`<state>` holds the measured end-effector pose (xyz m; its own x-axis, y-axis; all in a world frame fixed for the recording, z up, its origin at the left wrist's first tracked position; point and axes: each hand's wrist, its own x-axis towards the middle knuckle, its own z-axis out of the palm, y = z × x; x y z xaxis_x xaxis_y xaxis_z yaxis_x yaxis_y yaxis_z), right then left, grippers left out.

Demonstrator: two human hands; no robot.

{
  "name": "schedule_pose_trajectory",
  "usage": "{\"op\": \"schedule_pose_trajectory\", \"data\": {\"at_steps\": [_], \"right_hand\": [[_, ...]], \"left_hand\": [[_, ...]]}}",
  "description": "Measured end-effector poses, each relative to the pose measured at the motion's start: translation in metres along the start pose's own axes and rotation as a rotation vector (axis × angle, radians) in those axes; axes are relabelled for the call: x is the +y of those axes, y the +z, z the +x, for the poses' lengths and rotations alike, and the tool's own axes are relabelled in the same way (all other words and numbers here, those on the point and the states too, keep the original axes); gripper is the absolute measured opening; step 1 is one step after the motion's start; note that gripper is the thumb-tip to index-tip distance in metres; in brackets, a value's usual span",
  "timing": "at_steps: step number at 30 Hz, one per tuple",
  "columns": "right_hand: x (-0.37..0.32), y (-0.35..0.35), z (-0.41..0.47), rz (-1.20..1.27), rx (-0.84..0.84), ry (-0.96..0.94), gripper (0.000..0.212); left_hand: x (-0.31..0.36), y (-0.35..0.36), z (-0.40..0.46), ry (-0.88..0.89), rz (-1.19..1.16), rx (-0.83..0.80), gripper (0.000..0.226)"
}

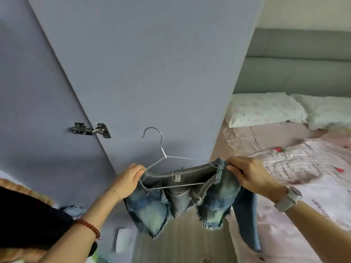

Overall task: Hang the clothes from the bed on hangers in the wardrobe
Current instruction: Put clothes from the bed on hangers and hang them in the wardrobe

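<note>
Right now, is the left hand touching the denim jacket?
Touching. The head view shows the left hand pinching the denim jacket at its collar, together with the hanger end.

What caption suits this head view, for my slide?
Both hands fit a frayed blue denim jacket onto a white wire hanger.

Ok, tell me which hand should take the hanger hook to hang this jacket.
Probably left. The left hand already pinches the hanger beside its hook; the right hand grips the denim jacket farther away.
</note>
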<state>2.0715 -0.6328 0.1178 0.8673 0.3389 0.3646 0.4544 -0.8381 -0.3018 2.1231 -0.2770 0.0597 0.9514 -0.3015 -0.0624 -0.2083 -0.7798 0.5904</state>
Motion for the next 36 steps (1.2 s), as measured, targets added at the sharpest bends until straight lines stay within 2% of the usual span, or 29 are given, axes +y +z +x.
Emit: {"op": "schedule_pose_trajectory", "data": {"at_steps": [4, 6, 8, 10, 14, 17, 20, 22, 24, 26, 29, 32, 36], "right_hand": [[0.044, -0.036, -0.053, -0.164, 0.113, 0.189, 0.036], [0.064, -0.053, -0.077, -0.223, 0.194, 0.286, 0.036], [0.082, -0.066, -0.1, -0.278, 0.242, 0.366, 0.036], [0.101, -0.074, -0.126, -0.322, 0.244, 0.409, 0.038], [0.133, -0.095, -0.173, -0.299, 0.164, 0.537, 0.052], [0.163, -0.111, -0.197, -0.255, 0.129, 0.591, 0.051], [0.192, -0.117, -0.207, -0.236, 0.137, 0.612, 0.053], [0.206, -0.12, -0.208, -0.186, 0.134, 0.609, 0.051], [0.213, -0.124, -0.2, -0.084, 0.175, 0.61, 0.036], [0.218, -0.122, -0.18, 0.039, 0.251, 0.601, 0.024], [0.227, -0.113, -0.143, 0.145, 0.36, 0.608, 0.028], [0.242, -0.107, -0.11, 0.268, 0.415, 0.624, 0.029], [0.277, -0.109, -0.066, 0.439, 0.478, 0.648, 0.035]], "left_hand": [[0.066, 0.062, 0.013, 0.116, -0.089, 0.025, 0.023], [0.1, 0.088, 0.022, 0.172, -0.071, 0.094, 0.022], [0.134, 0.107, 0.034, 0.238, -0.04, 0.19, 0.034], [0.167, 0.123, 0.048, 0.331, -0.035, 0.274, 0.043], [0.227, 0.15, 0.068, 0.459, -0.009, 0.337, 0.037], [0.281, 0.178, 0.091, 0.54, 0.02, 0.334, 0.035], [0.327, 0.194, 0.126, 0.601, 0.057, 0.397, 0.033], [0.35, 0.194, 0.151, 0.636, 0.083, 0.445, 0.032], [0.365, 0.194, 0.176, 0.645, 0.104, 0.498, 0.032], [0.377, 0.192, 0.199, 0.579, 0.093, 0.553, 0.033], [0.388, 0.191, 0.231, 0.446, -0.054, 0.594, 0.029], [0.401, 0.186, 0.265, 0.472, -0.188, 0.64, 0.027], [0.434, 0.188, 0.324, 0.501, -0.184, 0.686, 0.031]]}}
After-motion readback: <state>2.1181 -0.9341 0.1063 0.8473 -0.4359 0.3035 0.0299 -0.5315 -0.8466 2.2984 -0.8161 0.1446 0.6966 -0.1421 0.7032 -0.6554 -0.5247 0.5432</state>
